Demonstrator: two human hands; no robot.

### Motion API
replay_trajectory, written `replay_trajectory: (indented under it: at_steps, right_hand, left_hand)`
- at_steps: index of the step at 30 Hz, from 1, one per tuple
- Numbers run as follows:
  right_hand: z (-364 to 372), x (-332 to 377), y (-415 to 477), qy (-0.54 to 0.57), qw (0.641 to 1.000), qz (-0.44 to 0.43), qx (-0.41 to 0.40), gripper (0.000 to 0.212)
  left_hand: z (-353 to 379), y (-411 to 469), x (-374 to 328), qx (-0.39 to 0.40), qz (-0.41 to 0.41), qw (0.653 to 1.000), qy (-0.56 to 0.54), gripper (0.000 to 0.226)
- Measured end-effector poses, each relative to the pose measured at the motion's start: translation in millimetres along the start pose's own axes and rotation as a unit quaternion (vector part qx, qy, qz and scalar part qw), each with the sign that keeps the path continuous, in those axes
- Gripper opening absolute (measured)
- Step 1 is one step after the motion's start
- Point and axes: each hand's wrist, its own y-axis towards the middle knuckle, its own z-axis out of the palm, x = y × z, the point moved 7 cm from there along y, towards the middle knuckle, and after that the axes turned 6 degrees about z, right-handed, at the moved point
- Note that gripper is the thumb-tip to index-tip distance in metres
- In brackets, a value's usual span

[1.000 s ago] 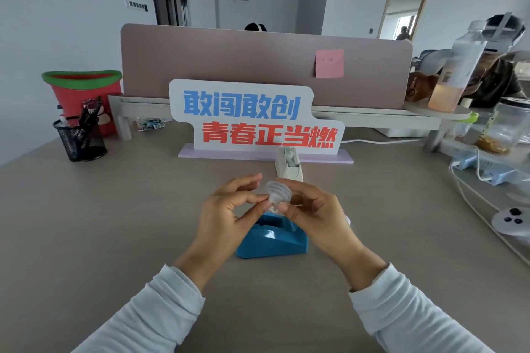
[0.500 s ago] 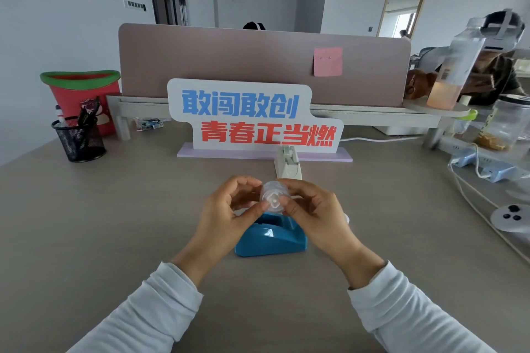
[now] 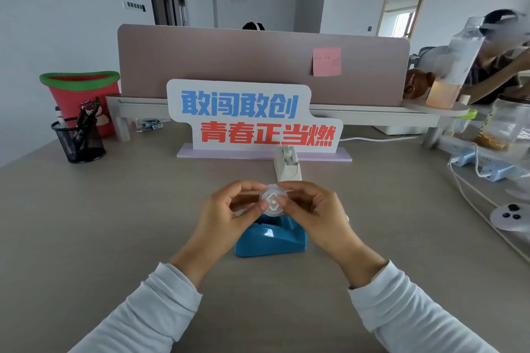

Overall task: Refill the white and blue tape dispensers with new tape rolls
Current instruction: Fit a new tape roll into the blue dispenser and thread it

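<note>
At the far left of the desk (image 3: 86,223) stands a red bin (image 3: 83,100) with a green rim, contents not visible; just in front of it a black mesh cup (image 3: 78,139) holds pens and markers standing on end. Centre rear, a white sign (image 3: 252,116) with blue and red characters stands before the pink divider (image 3: 229,63), which carries a pink sticky note (image 3: 327,61). The white dispenser (image 3: 287,163) sits just in front of the sign's base, right of centre, a roll seated in it. The blue dispenser (image 3: 271,238) rests on the desk nearer the person, directly below both hands, its cradle hidden by them. The left hand (image 3: 226,215) and right hand (image 3: 315,215) meet above it, each in a white sleeve (image 3: 137,315). Between them is a clear tape roll (image 3: 272,202) on a pale hub, its flat face turned toward the camera. Left thumb presses the hub's lower left; left forefinger curls over the rim. Right thumb and forefinger pinch the roll's right edge; remaining fingers are curled loosely. At the right, a tall clear bottle (image 3: 453,71) holds a shallow orange liquid, and a clear jar (image 3: 504,127) holds brownish contents at its bottom, beside a blue power strip (image 3: 493,167)
</note>
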Motion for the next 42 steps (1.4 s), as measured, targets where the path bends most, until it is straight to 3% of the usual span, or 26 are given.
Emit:
replay_trajectory:
  at_steps: [2, 4, 8, 17, 20, 25, 28, 42]
  right_hand:
    - [-3.0, -3.0, 2.0, 0.051, 0.998, 0.033, -0.002, 0.017]
    - [-2.9, -6.7, 3.2, 0.084, 0.994, 0.064, 0.005, 0.016]
    - [0.9, -10.9, 2.5, 0.109, 0.988, 0.108, 0.013, 0.018]
    - [4.9, -7.1, -0.4, 0.114, 0.984, 0.131, 0.038, 0.007]
    - [5.1, -4.9, -1.2, 0.103, 0.985, 0.13, 0.053, 0.018]
    - [0.0, -1.0, 0.3, 0.078, 0.991, 0.104, 0.037, 0.016]
    - [-3.0, 1.8, 0.0, 0.049, 0.995, 0.081, 0.028, 0.017]
    - [-5.5, -1.2, 0.0, 0.089, 0.992, 0.088, 0.029, 0.018]
  left_hand:
    - [0.8, -0.1, -10.1, 0.037, 0.103, 0.986, 0.123, 0.037]
    - [4.7, -1.6, -15.5, 0.073, 0.153, 0.964, 0.204, 0.037]
    - [6.1, -3.5, -21.5, 0.069, 0.203, 0.938, 0.273, 0.023]
    - [11.5, -7.1, -26.6, 0.092, 0.266, 0.887, 0.366, 0.021]
    - [8.8, -6.9, -25.3, 0.092, 0.26, 0.892, 0.359, 0.023]
    - [-5.6, -2.4, -11.4, 0.04, 0.176, 0.955, 0.234, 0.029]
    - [-7.2, -2.3, -5.7, 0.023, 0.124, 0.976, 0.178, 0.037]
    - [-1.9, -3.8, -11.7, 0.043, 0.158, 0.959, 0.233, 0.038]
